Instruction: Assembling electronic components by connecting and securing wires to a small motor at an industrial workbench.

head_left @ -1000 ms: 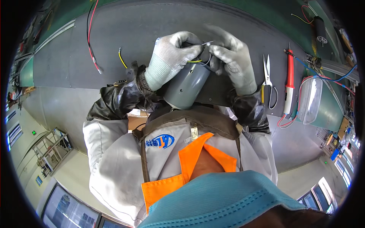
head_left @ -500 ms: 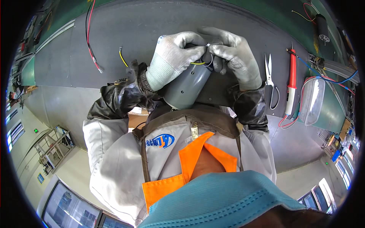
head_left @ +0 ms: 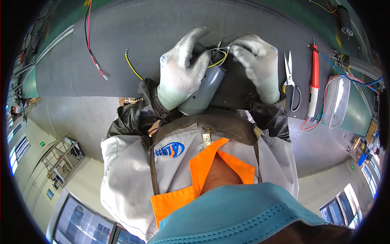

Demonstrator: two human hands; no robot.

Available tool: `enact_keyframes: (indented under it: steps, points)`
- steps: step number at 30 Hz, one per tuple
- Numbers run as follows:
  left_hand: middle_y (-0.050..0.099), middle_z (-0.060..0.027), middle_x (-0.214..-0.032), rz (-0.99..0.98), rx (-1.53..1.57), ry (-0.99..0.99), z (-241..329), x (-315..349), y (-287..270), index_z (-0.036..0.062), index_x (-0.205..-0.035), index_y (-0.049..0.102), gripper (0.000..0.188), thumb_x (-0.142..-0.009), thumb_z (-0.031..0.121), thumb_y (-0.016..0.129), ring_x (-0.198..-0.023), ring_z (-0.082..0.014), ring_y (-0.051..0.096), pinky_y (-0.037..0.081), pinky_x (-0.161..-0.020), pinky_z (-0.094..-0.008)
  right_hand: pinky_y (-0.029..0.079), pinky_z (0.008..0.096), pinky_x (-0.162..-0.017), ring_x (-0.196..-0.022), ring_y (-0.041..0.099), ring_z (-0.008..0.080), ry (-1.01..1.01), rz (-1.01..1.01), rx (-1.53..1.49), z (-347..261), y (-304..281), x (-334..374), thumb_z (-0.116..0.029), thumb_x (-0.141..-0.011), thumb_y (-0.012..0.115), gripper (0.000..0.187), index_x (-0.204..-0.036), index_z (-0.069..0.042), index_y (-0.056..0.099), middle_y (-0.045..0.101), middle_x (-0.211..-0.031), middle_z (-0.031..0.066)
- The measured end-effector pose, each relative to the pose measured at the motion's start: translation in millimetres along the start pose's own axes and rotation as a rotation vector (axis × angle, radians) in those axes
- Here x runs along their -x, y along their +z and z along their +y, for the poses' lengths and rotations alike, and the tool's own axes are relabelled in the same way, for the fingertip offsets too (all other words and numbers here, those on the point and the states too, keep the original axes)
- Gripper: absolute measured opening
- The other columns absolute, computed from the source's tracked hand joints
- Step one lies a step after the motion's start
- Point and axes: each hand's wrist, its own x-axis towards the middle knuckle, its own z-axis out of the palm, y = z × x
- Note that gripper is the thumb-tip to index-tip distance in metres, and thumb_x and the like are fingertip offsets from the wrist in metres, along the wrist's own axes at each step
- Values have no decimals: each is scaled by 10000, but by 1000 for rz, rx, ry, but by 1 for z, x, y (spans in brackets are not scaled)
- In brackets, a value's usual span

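A grey cylinder [head_left: 203, 90], like a motor housing, lies tilted against my front at the bench edge. Yellow-green wire [head_left: 221, 61] and other thin leads rise from its far end. My left hand [head_left: 183, 65], in a whitish knit glove, is beside that end, index finger and thumb apart; its other fingers are partly hidden. My right hand [head_left: 256, 61], gloved too, pinches the end of a thin white strand [head_left: 219, 49] that crosses the wires. Whether the strand is a cord or a cable tie, I cannot make out.
To the right on the dark bench mat [head_left: 109, 24] lie scissors [head_left: 289, 77], a red and white soldering iron [head_left: 314, 81] and a clear plastic tray [head_left: 338, 101]. On the left are red and black leads [head_left: 90, 49] and a short yellow wire [head_left: 132, 67]. A black motor [head_left: 345, 22] is far right.
My hands have drawn apart. The left index finger and thumb have spread off the strand, while the right hand has pulled slightly right with its end. More of the wires now shows.
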Motion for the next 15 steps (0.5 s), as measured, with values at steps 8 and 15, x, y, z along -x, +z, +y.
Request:
enact_keyframes:
  steps: [8,15]
  points:
    - [679,-83,-868,73,28,34,-6,15,8,30,-1231,653,341,-894,-22,664,-728,-102,627,524,-678,-266,520,348,-627,-665,654,217,-19,163,172,41,14,-35,-116,-862,649,126,-809,-20,711,672,-760,95]
    - [653,-104,-828,2,-413,241,0,8,16,110,-951,662,115,-862,163,713,-688,-316,659,523,-590,-402,545,389,-709,-747,682,270,13,173,217,45,20,-39,-156,-847,650,134,-824,-47,725,679,-808,112]
